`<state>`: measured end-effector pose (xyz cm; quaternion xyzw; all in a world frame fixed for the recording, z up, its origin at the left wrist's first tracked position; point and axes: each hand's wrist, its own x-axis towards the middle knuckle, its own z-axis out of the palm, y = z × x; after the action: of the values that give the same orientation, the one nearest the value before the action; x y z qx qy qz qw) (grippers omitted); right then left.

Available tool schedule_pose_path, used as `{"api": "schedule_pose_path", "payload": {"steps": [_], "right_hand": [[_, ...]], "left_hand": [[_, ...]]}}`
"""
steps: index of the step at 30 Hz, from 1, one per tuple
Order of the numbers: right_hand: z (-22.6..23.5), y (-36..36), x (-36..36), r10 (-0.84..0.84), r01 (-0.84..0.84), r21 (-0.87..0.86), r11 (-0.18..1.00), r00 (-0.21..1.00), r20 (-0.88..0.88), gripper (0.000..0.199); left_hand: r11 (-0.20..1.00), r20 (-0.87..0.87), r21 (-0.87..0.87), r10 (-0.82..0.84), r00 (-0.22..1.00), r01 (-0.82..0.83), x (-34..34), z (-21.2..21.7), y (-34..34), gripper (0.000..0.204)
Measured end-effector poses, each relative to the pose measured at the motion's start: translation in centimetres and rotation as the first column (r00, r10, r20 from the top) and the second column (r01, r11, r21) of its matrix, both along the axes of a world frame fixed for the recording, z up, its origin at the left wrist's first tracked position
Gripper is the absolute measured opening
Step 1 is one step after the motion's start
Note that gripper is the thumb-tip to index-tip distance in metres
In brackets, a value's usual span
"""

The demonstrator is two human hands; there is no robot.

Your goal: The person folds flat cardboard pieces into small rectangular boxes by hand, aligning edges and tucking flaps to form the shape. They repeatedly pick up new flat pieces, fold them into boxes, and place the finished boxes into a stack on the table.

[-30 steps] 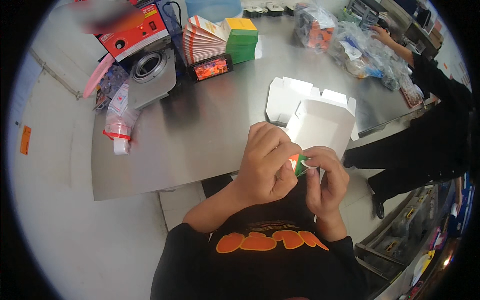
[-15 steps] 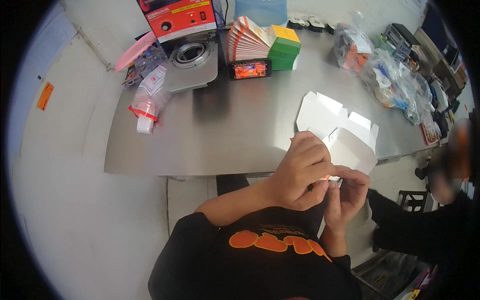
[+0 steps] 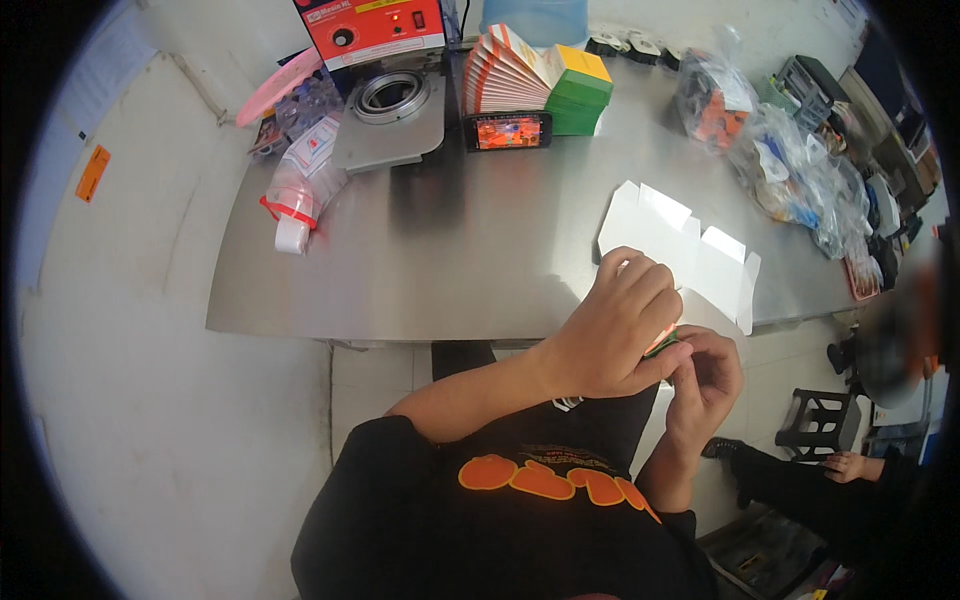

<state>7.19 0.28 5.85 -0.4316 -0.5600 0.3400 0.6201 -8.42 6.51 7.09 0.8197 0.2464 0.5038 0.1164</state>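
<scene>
Head view: left hand and right hand pinch a small green-and-red item, perhaps a packet, with a white box on the table at twelve o'clock.

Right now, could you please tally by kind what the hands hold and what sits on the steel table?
Small green and red folded piece, held by left hand and right hand: 1
White folded carton: 1
Red machine: 1
Phone: 1
Stack of flat cartons: 1
Total: 5
</scene>
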Motion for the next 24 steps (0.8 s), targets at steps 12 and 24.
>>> {"api": "schedule_pose_path", "payload": {"steps": [12, 24], "right_hand": [[-0.4, 1.1, 1.5, 0.116, -0.172, -0.079, 0.982, 0.875, -0.470, 0.050], [-1.3, 0.8, -0.4, 0.096, -0.112, 0.120, 0.986, 0.987, 0.132, 0.053]], "left_hand": [[0.999, -0.022, -0.042, 0.006, 1.000, -0.007, -0.3, -1.5, 0.5, 0.108], [0.967, 0.160, -0.254, 0.042, 0.986, 0.001, -0.8, -6.0, 1.8, 0.104]]}}
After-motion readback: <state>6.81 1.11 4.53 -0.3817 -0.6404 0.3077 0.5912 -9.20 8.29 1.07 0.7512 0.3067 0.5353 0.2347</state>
